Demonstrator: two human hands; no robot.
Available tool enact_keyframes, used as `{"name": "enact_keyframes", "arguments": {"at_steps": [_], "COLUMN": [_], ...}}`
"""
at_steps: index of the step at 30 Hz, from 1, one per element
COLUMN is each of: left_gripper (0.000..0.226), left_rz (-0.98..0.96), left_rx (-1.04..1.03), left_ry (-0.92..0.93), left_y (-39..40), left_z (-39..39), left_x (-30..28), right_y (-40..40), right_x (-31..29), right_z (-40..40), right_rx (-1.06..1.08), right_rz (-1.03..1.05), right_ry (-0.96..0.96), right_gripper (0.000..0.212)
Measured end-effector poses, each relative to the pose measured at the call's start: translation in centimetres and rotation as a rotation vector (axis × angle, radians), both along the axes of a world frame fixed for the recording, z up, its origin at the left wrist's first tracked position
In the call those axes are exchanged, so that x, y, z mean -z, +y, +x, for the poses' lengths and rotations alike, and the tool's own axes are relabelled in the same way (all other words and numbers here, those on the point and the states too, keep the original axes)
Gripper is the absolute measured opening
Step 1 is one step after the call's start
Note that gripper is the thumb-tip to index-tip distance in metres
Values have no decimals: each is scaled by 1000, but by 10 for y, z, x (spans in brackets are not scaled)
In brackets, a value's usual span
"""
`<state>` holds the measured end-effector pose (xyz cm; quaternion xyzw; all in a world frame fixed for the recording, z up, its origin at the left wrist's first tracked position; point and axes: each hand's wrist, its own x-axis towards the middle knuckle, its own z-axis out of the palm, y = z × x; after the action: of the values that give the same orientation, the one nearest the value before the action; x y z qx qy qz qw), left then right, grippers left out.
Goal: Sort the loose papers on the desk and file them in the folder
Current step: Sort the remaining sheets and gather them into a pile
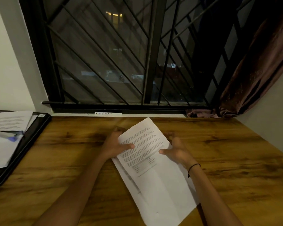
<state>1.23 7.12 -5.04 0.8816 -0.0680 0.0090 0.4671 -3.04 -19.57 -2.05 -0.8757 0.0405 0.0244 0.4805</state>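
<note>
White printed sheets, a small stack of papers (pixel 147 154), sat at the middle of the wooden counter (pixel 227 152), turned at a slant so that one corner pointed toward the window (pixel 114 54) and the opposite end reached the near edge. At least two sheets showed, the lower one peeking out along the left edge of the top one. The person's left hand (pixel 116 144) held the stack by its left edge, thumb lying across the printed face and the other fingers curled behind the paper. The right hand (pixel 175 150) met the stack at its right edge, thumb stretched over the top sheet and fingers loosely spread beside and behind it; whether those fingers really gripped the paper was hard to tell through the blur. A thin black band (pixel 193 167) circled the right wrist. Far off to the left, well apart from the stack, a black folder (pixel 31 136) lay open on the counter with more papers inside and a pen (pixel 6 134) resting on top of them. Behind the counter stood the dark window with its black metal grille, and a brown curtain (pixel 260 70) hung bunched at its right side.
</note>
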Motion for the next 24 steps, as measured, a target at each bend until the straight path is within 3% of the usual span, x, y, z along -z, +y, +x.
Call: {"name": "enact_keyframes", "arguments": {"at_steps": [3,7,10,12,15,18,24], "left_gripper": [47,30,53,63,43,28,36], "left_rz": [-45,-167,-268,-462,-567,-593,-707], "left_rx": [40,20,-91,-139,9,36,-133], "left_ry": [10,-71,-162,-42,201,202,153], "left_y": [5,6,12,22,31,27,17], "left_z": [-2,-9,-11,-14,-23,-25,-22], "left_x": [0,-10,-19,-23,-25,-19,-16], "right_y": [0,-5,1,-1,-4,0,1], "right_x": [-5,-8,-4,2,11,17,23], "right_z": [-4,-10,-6,-1,6,7,12], "right_rx": [-11,-209,-106,-14,61,94,147], "right_rz": [112,173,296,412,516,559,627], "right_ry": [16,85,2,-52,-49,-5,-50], "right_gripper": [51,31,21,21,31,55,31]}}
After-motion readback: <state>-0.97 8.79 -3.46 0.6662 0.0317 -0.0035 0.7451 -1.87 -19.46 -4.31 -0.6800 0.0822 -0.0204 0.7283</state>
